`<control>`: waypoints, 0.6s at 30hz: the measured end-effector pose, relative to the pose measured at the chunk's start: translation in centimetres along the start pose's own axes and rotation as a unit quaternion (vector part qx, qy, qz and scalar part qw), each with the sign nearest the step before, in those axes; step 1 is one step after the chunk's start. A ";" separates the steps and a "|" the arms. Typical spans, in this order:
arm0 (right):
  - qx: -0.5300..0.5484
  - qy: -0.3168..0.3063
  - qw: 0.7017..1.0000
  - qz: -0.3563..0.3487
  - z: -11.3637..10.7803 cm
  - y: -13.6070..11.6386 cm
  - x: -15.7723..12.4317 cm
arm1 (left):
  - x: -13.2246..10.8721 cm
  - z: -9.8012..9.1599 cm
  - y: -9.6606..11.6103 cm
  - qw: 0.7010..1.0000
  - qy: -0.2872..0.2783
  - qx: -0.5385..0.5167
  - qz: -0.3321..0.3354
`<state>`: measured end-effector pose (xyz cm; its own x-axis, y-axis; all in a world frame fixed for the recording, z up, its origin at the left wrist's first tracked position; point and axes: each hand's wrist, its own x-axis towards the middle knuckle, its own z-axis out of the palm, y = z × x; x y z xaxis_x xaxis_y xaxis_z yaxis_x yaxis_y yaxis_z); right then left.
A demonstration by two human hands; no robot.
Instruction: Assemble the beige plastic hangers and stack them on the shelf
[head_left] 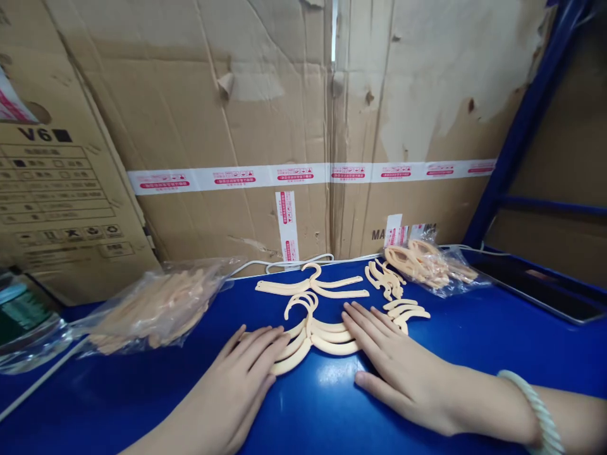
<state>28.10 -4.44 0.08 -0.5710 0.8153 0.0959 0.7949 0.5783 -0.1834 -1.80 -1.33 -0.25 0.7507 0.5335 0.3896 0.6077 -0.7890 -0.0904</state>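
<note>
My left hand (241,373) lies flat on the blue table (474,341), fingers stretched out, its fingertips touching the left arms of a stack of cream plastic hangers (315,335). My right hand (403,373) also rests flat and open, fingertips on the right arms of the same stack. A pale bracelet (535,404) sits on my right wrist. Behind the stack lies one assembled hanger (313,284). Loose hook pieces (384,278) and curved arm pieces (408,311) lie to the right.
A clear bag of cream parts (156,306) lies at the left, another bag (431,262) at the back right. Taped cardboard boxes (237,126) wall the back. A white cable (294,262) runs along them. A dark tray (540,284) sits at the right.
</note>
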 end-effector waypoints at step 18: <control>0.017 -0.029 0.999 0.005 -0.2 0.5 1.7 | -0.3 0.5 -1.1 0.998 -0.012 0.051 -0.017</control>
<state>27.60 -2.78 0.34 -0.5746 0.8176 0.0367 0.7939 0.5677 -0.2179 -2.56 -0.47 -0.72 0.7345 0.5672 0.3725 0.6551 -0.7359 -0.1712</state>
